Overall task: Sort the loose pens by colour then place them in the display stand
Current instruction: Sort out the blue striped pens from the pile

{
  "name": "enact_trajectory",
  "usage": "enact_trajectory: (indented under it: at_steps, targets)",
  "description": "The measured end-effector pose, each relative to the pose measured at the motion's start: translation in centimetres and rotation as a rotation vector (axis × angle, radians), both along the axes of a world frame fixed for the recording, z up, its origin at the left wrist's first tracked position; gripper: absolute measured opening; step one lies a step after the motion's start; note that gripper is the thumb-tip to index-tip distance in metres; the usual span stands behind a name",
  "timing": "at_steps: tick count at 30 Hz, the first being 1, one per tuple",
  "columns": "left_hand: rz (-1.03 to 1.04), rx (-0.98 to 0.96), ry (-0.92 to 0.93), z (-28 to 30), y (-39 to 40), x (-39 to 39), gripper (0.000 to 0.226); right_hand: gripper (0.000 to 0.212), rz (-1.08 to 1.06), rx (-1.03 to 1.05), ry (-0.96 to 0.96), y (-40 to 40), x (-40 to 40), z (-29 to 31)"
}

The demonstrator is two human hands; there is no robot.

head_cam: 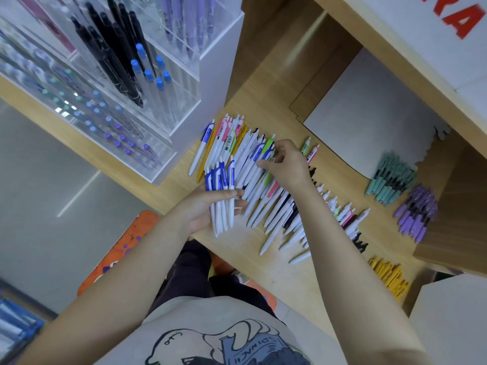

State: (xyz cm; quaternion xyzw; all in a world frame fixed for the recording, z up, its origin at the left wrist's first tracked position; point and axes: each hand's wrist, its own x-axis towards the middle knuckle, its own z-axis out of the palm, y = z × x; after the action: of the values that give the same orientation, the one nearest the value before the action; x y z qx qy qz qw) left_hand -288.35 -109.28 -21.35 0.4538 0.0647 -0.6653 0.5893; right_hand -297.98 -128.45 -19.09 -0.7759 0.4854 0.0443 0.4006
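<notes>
A spread of loose white pens [253, 177] with blue, pink, green, yellow and black clips lies on the wooden counter [266, 106]. My left hand [203, 209] grips a bunch of blue-clipped white pens [221, 196], clips pointing away from me. My right hand [284, 164] reaches into the pile and pinches a blue-clipped pen [259, 151] with its fingertips. The clear acrylic display stand [147, 83] stands at the upper left, with black, blue-capped and purple pens in its compartments.
Sorted heaps lie to the right: teal pens [392, 177], purple pens [416, 212] and yellow pens [390, 275]. A grey board [363, 119] lies behind the pile. A wooden shelf wall rises at the right. An orange stool [118, 248] stands below the counter edge.
</notes>
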Motion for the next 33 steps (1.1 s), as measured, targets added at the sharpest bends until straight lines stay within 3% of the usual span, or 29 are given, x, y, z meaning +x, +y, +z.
enact_trajectory:
  at_steps: [5,9,17,19,24,26,29,33]
  targets:
    - [0.004,0.066,-0.026,0.1,0.1,0.1,0.027,0.015,-0.228,0.105,-0.223,0.3,-0.3,1.7]
    - [0.06,0.111,0.003,0.0,-0.3,0.3,0.03,0.014,-0.377,0.198,-0.342,0.0,-1.0,3.9]
    - [0.025,0.002,-0.037,1.5,-1.3,-0.3,0.023,0.016,-0.169,0.292,-0.335,2.8,1.4,4.0]
    - [0.028,0.025,-0.043,1.0,-0.9,0.2,0.024,0.024,-0.167,0.174,-0.252,2.1,1.5,2.7]
    - [0.065,0.011,0.005,0.3,0.3,1.1,0.032,0.081,0.076,0.02,0.05,0.9,1.9,0.2]
    - [0.077,0.02,0.001,0.3,0.6,1.3,0.029,0.086,0.106,-0.014,0.088,0.8,2.3,-0.1]
    - [0.033,0.017,-0.009,0.2,1.0,1.7,0.02,0.072,0.061,-0.045,0.057,0.8,2.5,0.0]
    - [0.061,0.069,0.005,0.2,1.4,2.0,0.024,0.035,-0.057,-0.042,-0.128,1.0,2.1,1.1]
